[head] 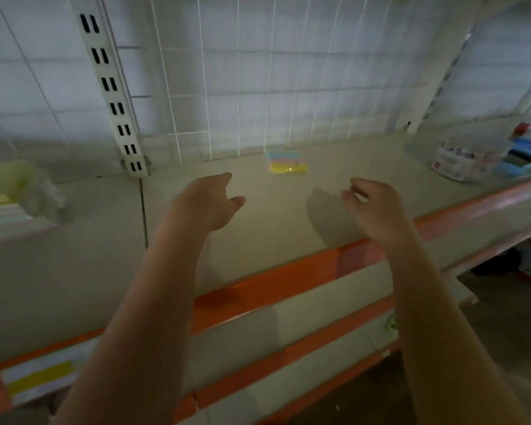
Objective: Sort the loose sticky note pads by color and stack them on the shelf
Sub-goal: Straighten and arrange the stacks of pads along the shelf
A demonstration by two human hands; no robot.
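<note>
A squat block of pastel sticky note pads [287, 161], glossy as if film-wrapped, sits at the back of the smooth beige shelf [89, 256], just before the white wire grid [258, 72]. Nearer than the block, the left hand [210, 200] and right hand [373, 207] hover apart, fingers loosely curled, grasping nothing.

Pad stack [286, 161] at shelf [258, 216] rear, between tub [460, 164] right, pads [0, 207] left
</note>
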